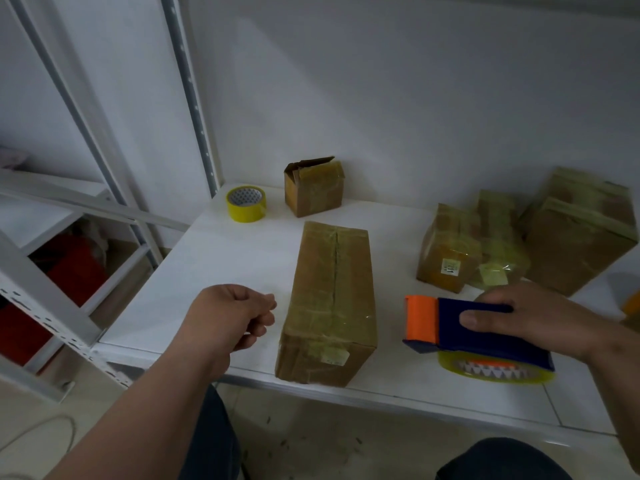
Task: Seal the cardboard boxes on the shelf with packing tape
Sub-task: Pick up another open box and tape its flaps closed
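White shelf (221,258) holds the long box (330,303) close, easy to reach. Right hand (530,317) grasps the tape gun (474,327), ready; left hand (232,313) curls on nothing.

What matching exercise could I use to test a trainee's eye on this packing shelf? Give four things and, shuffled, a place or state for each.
Things:
1. tape dispenser
2. loose tape roll
3. small box
4. long box

Places or states:
A. at the back by the wall, top flap ajar
B. gripped in the right hand
C. lying between the two hands, seam taped
D. back left of the shelf, near the upright

Pairs: 1-B, 2-D, 3-A, 4-C
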The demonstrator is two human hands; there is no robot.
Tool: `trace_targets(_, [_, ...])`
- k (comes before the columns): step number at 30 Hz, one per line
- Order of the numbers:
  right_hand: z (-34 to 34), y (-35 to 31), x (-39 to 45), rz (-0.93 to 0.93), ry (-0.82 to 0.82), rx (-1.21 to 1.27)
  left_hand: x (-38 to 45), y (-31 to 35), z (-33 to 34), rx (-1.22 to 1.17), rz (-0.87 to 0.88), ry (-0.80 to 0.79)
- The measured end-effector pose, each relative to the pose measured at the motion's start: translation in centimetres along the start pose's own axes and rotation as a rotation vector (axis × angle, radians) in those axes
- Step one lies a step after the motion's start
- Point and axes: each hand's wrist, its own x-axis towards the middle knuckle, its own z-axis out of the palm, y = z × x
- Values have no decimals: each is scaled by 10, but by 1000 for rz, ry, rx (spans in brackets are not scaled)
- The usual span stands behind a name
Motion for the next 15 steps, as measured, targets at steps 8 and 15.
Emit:
trace_targets(8, [48,1,31,-23,-79,32,-1,-7,10,293,53,12])
trace_targets(15, [54,2,36,-33,-83,84,4,-15,12,696,33,-185])
